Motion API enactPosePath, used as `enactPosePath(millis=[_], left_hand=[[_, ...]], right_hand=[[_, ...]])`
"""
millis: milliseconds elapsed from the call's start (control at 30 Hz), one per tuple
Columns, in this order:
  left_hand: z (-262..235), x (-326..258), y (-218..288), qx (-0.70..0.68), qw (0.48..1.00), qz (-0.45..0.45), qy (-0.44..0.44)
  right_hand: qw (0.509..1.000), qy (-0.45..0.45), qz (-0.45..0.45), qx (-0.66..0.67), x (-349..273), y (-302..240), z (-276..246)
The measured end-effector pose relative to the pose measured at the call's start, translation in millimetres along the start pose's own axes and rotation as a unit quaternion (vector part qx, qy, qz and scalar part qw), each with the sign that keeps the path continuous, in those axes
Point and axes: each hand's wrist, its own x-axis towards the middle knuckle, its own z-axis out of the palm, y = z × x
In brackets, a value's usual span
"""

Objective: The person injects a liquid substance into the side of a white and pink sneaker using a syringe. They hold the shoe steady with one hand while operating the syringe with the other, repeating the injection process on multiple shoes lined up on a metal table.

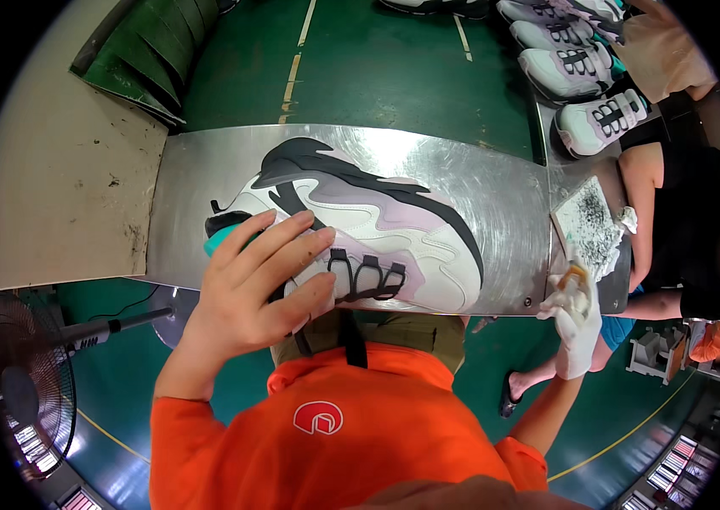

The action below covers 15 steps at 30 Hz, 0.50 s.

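Note:
A white, lilac and black sneaker (377, 221) lies on its side on the metal bench, its dark sole edge facing away from me and its black laces toward me. My left hand (270, 272), bare, grips it around the collar, fingers spread over the upper by the teal lining. Off to the right, my right hand (575, 319) wears a white glove. Its fingers are closed on a small tool with an orange-brown part (577, 276), whose exact kind I cannot make out. Just beyond that hand is a white pad (577, 217) covered in black smudges.
The metal bench (504, 187) meets a cream panel (71, 178) and a green flap (143, 59) at left. More sneakers (564, 72) stand at the far right. A co-worker's arm (642, 208) is close beside the pad. A fan (24, 387) stands at lower left.

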Motion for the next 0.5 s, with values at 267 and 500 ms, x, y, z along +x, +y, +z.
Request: enactPosePath(millis=[267, 500], left_hand=[[1, 7, 1, -0.004, 1.0, -0.015, 0.003], [-2, 15, -4, -0.018, 0.999, -0.012, -0.038]], right_hand=[[0.945, -0.23, 0.03, 0.233, 7, -50, 15], [0.813, -0.357, 0.026, 0.46, 39, -54, 59]])
